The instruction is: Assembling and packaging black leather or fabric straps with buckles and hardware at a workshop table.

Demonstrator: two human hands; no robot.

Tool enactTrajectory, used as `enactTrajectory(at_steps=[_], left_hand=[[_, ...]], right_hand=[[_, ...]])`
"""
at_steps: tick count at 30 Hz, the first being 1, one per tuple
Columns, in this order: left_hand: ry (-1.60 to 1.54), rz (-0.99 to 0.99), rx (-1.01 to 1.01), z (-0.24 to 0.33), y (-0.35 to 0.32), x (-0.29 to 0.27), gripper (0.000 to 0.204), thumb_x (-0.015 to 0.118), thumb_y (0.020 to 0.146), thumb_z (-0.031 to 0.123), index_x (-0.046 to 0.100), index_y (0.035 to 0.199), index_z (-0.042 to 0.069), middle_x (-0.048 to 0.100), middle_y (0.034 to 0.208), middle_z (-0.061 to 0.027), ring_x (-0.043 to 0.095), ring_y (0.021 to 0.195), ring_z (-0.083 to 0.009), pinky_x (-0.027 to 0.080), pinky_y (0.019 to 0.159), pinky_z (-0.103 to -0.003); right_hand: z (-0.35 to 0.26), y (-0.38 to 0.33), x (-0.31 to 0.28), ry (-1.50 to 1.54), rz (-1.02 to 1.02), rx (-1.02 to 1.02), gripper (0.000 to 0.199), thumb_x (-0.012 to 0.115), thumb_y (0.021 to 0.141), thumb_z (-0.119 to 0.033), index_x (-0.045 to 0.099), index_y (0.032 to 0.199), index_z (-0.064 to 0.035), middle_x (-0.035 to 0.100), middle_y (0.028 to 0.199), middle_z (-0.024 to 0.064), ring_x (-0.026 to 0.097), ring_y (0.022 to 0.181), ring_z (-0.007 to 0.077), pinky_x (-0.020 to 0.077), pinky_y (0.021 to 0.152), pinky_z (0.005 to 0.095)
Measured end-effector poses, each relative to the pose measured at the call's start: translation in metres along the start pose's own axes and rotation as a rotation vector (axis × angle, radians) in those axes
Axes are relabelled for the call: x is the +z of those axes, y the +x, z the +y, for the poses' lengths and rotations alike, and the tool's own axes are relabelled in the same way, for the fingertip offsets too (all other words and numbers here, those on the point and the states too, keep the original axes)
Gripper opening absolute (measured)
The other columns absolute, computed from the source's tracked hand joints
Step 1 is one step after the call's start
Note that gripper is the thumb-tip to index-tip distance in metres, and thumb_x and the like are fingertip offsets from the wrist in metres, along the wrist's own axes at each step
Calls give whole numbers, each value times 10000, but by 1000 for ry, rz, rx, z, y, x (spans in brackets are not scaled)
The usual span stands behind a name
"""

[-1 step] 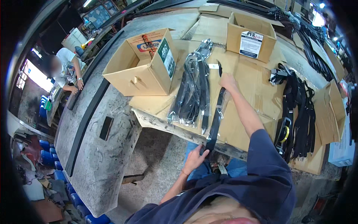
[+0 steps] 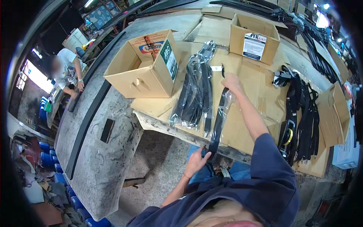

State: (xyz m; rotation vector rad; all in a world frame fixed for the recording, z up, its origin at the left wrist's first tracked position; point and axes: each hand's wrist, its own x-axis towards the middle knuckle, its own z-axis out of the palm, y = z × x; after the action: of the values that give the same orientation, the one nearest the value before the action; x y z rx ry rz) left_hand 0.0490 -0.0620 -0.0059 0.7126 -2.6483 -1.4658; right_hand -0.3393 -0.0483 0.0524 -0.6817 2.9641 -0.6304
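Observation:
A black belt (image 2: 217, 132) in a clear plastic sleeve (image 2: 228, 99) runs from the cardboard-covered table over its near edge. My right hand (image 2: 231, 82) is closed round its far part, next to a white tag (image 2: 216, 68). My left hand (image 2: 197, 160) pinches the near end below the table edge, thumb and fingers on the strap. Left of it lies a pile of black belts in clear plastic (image 2: 192, 94), their shiny ends away from me. More black belts (image 2: 302, 109) lie to the right, beside a roll of yellow tape (image 2: 288, 136).
An open cardboard box (image 2: 132, 85) stands at the far left of the belts, another box (image 2: 234, 41) at the back. A third carton (image 2: 334, 113) is at the right. A phone (image 2: 107, 130) and long black strips (image 2: 87, 126) lie on the grey left table. A co-worker (image 2: 68, 70) stands beyond.
The plastic sleeve sits slightly further up the belt near my right hand. Both my hands have shifted only a little. One of the co-worker's hands has moved on the dark strip.

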Motion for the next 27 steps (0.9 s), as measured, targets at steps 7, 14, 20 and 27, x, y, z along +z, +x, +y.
enactTrajectory(at_steps=[7, 14, 20, 27], left_hand=[[-121, 205, 202, 61, 27, -50, 403, 634, 847, 260, 595, 1076, -69, 634, 964, -221, 575, 980, -363, 445, 888, -397], [80, 250, 705, 163, 54, -66, 590, 626, 847, 261, 413, 1285, -72, 415, 1331, -272, 406, 1251, -367, 316, 1057, -372], [-91, 474, 1078, 279, 40, -112, 833, 721, 754, 259, 273, 1387, -44, 312, 1426, -231, 318, 1322, -379, 264, 1095, -414], [295, 471, 1498, 349, 37, -124, 151, 629, 758, -7, 674, 897, 34, 666, 934, -112, 623, 951, -268, 458, 884, -366]], right_hand=[[-43, -58, -150, 467, 556, -277, 265, 587, 813, -142, 635, 955, 77, 666, 866, 241, 672, 802, 329, 525, 736, 356], [-67, -130, -264, 963, 392, -628, 219, 467, 962, -91, 587, 1041, 74, 672, 911, 127, 668, 790, 161, 537, 691, 236], [-60, -170, -286, 1225, -130, -619, 229, 464, 953, -100, 592, 1051, 63, 664, 941, 148, 676, 804, 204, 562, 710, 286], [-30, -194, -272, 1045, 3, -757, 231, 437, 864, 9, 614, 1011, 37, 645, 935, 59, 608, 832, 107, 480, 714, 227]])
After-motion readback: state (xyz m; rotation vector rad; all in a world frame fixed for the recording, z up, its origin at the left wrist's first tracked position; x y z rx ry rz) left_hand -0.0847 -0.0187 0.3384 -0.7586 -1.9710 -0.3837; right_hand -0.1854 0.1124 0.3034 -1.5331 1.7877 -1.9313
